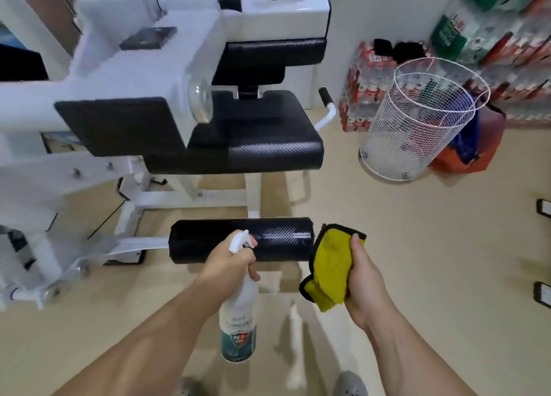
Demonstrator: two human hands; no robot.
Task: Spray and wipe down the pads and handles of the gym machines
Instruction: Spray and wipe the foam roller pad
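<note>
Roller pad [241, 240]: black cylinder, woven carbon-look vinyl, glossy on its right half, lying crosswise low in front of the person on a white steel arm that comes in from the left.

Left hand [229, 261]: forearm reaches forward from lower left, fist wrapped round the neck of a spray bottle [238, 315]. Fingers curled tight on the neck, one finger over the trigger; white nozzle head points at the pad's front face, touching or just short of it, cannot tell which. Bottle is white plastic, tapered, hanging down below the fist, with a green label and a red-and-white shield mark.

Right hand [362, 279]: forearm from lower right, palm turned inward, just off the pad's right end. Fingers pinched closed on a cloth [331, 267], a folded, plush yellow microfibre with black edging, bunched and hanging left of the hand, its top corner beside the pad's end cap.

Grey perforated shoes at bottom edge on a beige floor [417, 246], smooth.

Farther: seat pad [262, 133], flat black rectangle with rounded edges, same weave. Above it a back pad [274, 52], black. White box-section frame [134, 67], bolted. Short black-grip handle [325, 96] on a white bent tube, right of the seat.

Right rear: white wire basket [414, 127], cylindrical mesh, tilted; orange bag behind it; shrink-wrapped bottle packs against the wall.
</note>
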